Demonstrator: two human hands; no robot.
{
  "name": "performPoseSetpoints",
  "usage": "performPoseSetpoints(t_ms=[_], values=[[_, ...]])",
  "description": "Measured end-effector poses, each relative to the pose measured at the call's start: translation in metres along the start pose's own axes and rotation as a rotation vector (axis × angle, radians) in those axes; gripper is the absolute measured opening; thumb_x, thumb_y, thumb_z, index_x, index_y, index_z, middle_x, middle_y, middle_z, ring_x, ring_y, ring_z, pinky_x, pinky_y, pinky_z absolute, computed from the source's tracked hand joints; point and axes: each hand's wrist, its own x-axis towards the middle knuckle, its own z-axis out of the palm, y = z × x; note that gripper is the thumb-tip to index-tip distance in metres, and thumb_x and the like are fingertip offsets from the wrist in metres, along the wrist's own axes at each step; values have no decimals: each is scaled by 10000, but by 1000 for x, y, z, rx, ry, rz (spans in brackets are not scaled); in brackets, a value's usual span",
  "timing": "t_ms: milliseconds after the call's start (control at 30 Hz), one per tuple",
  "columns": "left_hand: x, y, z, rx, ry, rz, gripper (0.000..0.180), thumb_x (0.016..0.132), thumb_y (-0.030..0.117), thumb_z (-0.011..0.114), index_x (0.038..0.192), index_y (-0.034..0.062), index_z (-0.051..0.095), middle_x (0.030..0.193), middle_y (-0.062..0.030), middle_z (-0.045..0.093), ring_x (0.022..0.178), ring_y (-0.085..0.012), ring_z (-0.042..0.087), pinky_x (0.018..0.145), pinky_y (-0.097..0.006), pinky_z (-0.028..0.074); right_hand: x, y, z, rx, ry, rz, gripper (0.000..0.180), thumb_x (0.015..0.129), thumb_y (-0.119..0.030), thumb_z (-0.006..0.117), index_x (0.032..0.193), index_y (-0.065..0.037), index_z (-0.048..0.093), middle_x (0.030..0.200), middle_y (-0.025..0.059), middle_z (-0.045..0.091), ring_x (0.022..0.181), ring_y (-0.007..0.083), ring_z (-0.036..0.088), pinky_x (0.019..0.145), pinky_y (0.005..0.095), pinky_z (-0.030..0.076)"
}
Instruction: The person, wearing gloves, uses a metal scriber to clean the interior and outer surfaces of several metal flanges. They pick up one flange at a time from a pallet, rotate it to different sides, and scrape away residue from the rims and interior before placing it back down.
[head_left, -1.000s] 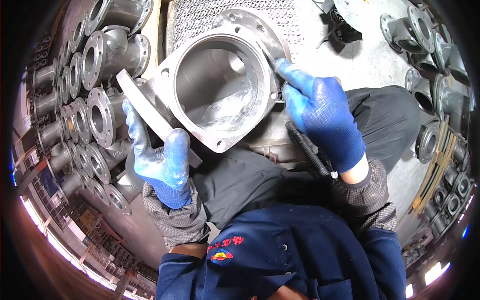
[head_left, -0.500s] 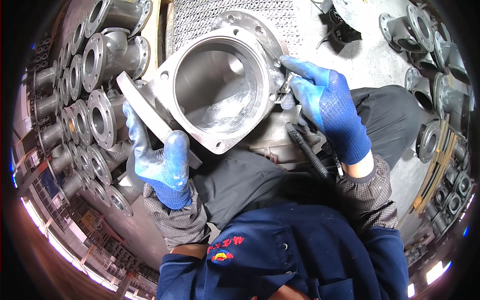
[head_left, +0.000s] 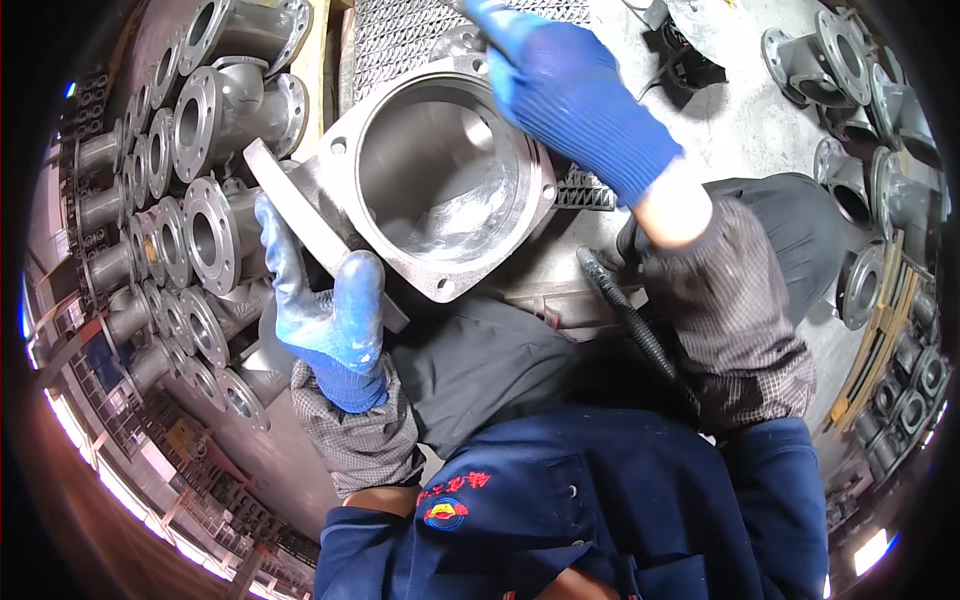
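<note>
A grey metal valve body casting (head_left: 345,190) lies in front of me, its wide round bore facing up and bolt holes in its square flange. My left hand (head_left: 325,310), in a blue glove, grips the casting's left side flange, the fingers along its outer side and the thumb nearer me. Reaching over the far right side of the casting is my right hand (head_left: 560,80), also gloved in blue. Its forefinger stretches toward the top edge of the picture, while the other fingers look curled and are partly hidden. What they hold cannot be made out.
Flanged castings (head_left: 205,235) stand stacked at left, with more castings (head_left: 830,60) at right. A metal grating (head_left: 385,40) lies beyond the workpiece. A black corrugated hose (head_left: 630,320) runs by my right leg. Wooden strips (head_left: 880,330) lie at far right.
My right hand has moved from the casting's right side up and left across its far edge. The casting has shifted slightly, and my left hand keeps its grip on the flange.
</note>
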Motion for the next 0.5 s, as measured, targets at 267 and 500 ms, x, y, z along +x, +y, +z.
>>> performPoseSetpoints(t_ms=[267, 500], values=[[2, 0, 4, 1, 4, 23, 685, 787, 128, 688, 1334, -113, 354, 1381, -216, 392, 1281, -287, 371, 1078, -403, 241, -42, 38, 24, 533, 68, 177, 374, 883, -53, 483, 1254, -21, 514, 884, 114, 676, 658, 131, 638, 606, 247, 510], [4, 2, 7, 3, 42, -36, 652, 797, 75, 645, 1341, -116, 341, 1375, -196, 400, 1257, -232, 388, 1057, -352, 275, -127, 23, 25, 950, 256, 313, 361, 939, -137, 491, 1284, -30, 496, 873, 27, 619, 628, 40, 492, 576, 189, 426]])
